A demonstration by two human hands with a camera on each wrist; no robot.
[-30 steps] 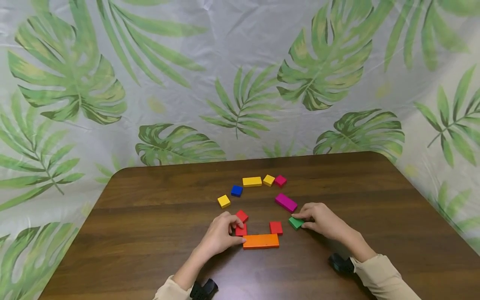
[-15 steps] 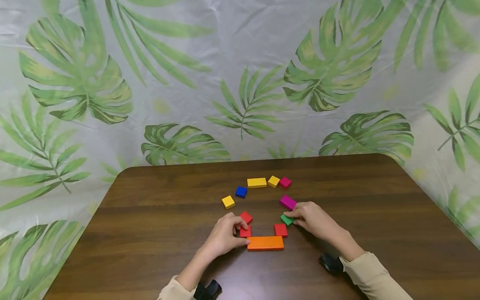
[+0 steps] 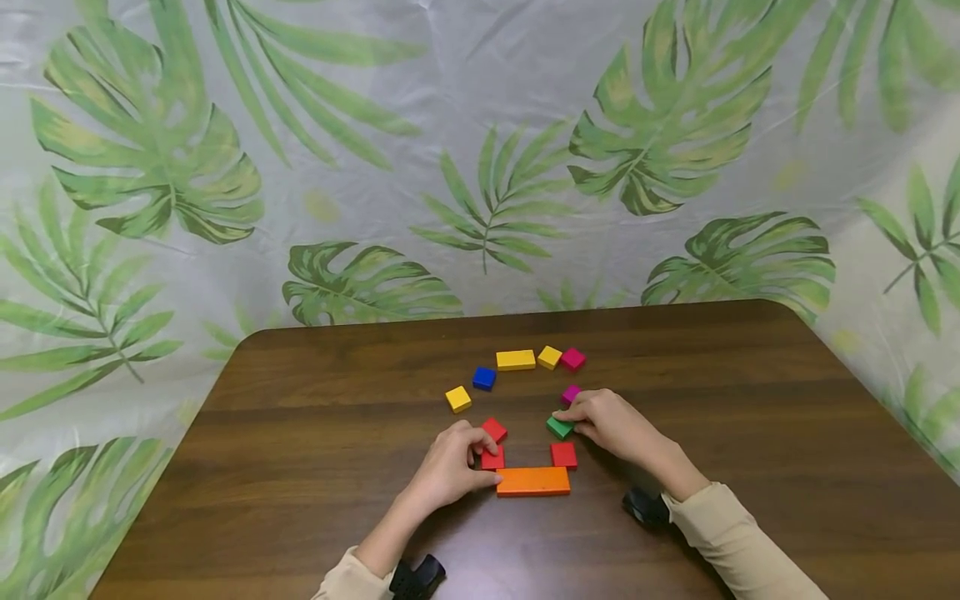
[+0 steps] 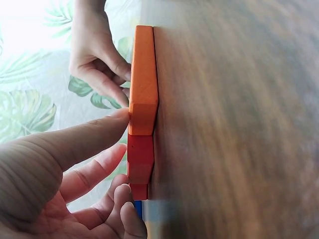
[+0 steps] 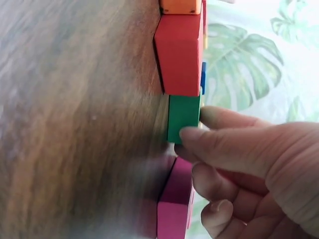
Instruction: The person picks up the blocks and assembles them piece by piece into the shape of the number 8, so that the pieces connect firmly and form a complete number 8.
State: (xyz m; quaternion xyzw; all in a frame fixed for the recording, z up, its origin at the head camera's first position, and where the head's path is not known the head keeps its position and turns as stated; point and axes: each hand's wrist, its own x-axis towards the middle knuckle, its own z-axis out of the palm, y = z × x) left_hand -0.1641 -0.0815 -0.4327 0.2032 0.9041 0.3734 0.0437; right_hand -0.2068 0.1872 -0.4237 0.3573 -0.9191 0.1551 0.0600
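Observation:
The thumb and a fingertip of my right hand [image 3: 618, 427] pinch a small green block [image 3: 557, 428], just behind the right red block [image 3: 564, 455]. In the right wrist view the green block [image 5: 184, 117] stands beside that red block [image 5: 179, 57]. My left hand [image 3: 447, 468] lies at the left end of a long orange block [image 3: 534, 482]. Its thumb touches the orange block's top corner [image 4: 142, 112], and its index fingertip rests on a red block [image 4: 140, 154] behind it. Another red block [image 3: 493, 430] sits farther back.
Behind the hands, several blocks curve across the brown table [image 3: 300, 467]: a yellow square [image 3: 458, 399], a blue one [image 3: 483, 379], a long yellow one [image 3: 515, 360], a second yellow square [image 3: 549, 357] and a dark pink one [image 3: 573, 358]. A magenta block [image 3: 571, 394] is partly hidden by my right hand.
My right hand has carried the green block left and slightly away from me, behind the right red block, and now covers more of the magenta block. My left hand has stayed at the orange and red blocks.

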